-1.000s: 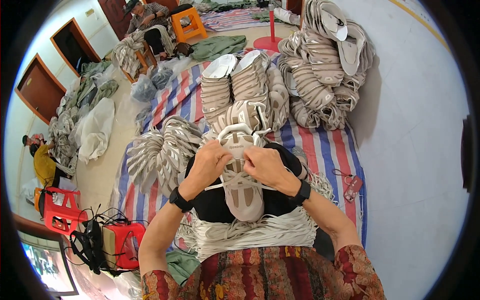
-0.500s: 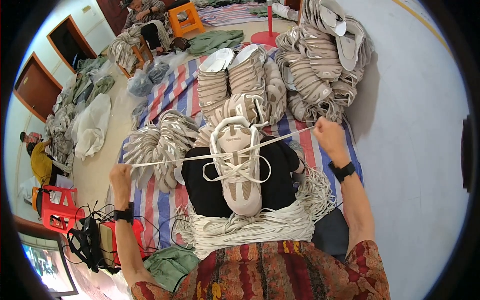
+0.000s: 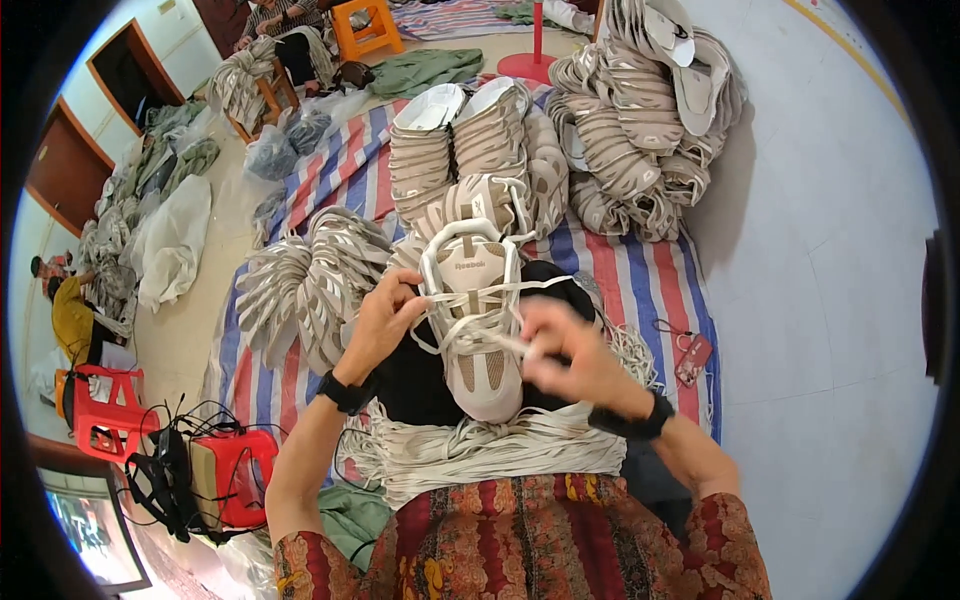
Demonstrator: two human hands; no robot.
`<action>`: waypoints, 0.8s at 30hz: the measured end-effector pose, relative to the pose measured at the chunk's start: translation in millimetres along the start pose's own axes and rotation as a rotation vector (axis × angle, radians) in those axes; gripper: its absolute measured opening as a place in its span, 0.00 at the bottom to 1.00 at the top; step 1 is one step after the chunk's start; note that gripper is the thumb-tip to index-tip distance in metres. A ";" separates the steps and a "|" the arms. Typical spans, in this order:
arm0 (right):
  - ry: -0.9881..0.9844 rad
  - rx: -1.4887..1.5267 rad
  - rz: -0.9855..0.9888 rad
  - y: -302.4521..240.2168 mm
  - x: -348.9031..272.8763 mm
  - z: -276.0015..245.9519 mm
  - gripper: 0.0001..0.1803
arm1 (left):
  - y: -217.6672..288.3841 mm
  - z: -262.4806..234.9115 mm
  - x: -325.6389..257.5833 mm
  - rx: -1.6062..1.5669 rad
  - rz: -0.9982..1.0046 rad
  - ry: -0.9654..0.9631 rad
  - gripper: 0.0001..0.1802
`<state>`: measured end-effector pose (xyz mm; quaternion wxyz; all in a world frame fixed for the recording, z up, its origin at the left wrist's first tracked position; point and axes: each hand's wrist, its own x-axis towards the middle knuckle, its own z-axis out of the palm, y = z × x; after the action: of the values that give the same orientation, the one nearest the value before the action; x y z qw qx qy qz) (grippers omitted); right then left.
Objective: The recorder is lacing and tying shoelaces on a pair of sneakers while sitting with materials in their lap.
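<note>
A beige and white sneaker upper (image 3: 478, 265) lies toe toward me between my black-clad knees. A cream shoelace (image 3: 548, 286) runs across its tongue, with looser loops over the lower eyelets. At the upper's left edge, my left hand (image 3: 378, 322) pinches the lace between thumb and fingers. My right hand (image 3: 575, 358) is blurred by motion just right of the toe, its fingers curled on a strand of lace that leads to the middle of the upper. A thick bundle of cream laces (image 3: 500, 455) lies across my lap.
Stacked shoe uppers (image 3: 420, 165) stand ahead on a striped sheet (image 3: 645, 285); another heap (image 3: 640, 130) rises at right. Fanned pale pieces (image 3: 310, 280) lie left. Red stools (image 3: 105, 405), cables and a black bag (image 3: 165, 485) sit lower left. Other people sit farther off.
Both hands have come inward from wide apart, where they stretched the lace taut. The lace is now slack, and the hands are at the upper's sides.
</note>
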<state>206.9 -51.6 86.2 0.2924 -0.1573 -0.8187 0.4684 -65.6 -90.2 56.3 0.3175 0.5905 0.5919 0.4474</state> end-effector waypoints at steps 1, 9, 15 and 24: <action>0.192 0.409 0.235 1.5 9.9 -6.4 0.30 | 0.3 -0.2 0.4 -0.002 -0.002 -0.002 0.12; 0.343 0.716 0.398 49.3 22.6 -7.9 0.21 | -7.3 -36.4 -10.4 -0.855 -0.241 0.213 0.11; 0.170 -0.100 -0.001 49.8 40.4 -2.0 0.13 | -67.7 -148.5 -53.0 -0.809 -0.207 0.614 0.10; 0.144 -0.591 -0.025 45.1 59.0 5.3 0.08 | 7.9 -15.2 -49.3 0.760 0.381 0.073 0.26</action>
<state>156.9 -0.7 64.9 0.2968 -0.2583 -0.8987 0.1938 -71.0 -141.9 62.0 -0.0322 0.7481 0.6059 0.2687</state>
